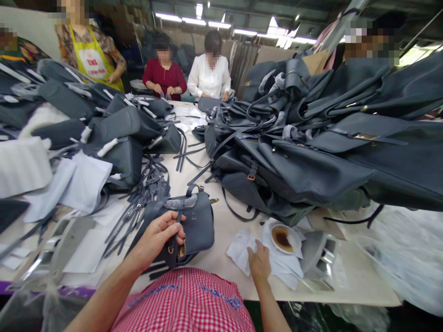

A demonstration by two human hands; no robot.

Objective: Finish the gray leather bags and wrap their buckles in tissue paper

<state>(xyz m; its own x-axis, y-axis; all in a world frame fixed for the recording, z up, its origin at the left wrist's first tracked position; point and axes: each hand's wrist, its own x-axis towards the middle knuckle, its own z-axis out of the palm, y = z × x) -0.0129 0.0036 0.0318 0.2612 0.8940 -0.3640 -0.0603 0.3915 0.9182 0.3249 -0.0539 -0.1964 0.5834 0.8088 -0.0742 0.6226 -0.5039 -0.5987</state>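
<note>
A small dark blue-grey leather bag (202,226) lies on the table in front of me. My left hand (165,233) is closed on its strap (179,216), near a gold metal fitting (182,250) at the lower edge. Clear plastic wraps the bag's top handle. To the right, my right hand (260,263) is pressed down on crumpled white cloth (239,244), fingers bent onto it. Just beyond sits a white dish (296,244) holding brown liquid.
Piled bags (119,124) crowd the left, and larger bags (294,170) are heaped on the right. Loose straps (152,184) lie beside my bag. Grey tape dispensers (313,251) (69,240) stand on both sides. Several people, including one in white (210,76), are across the table.
</note>
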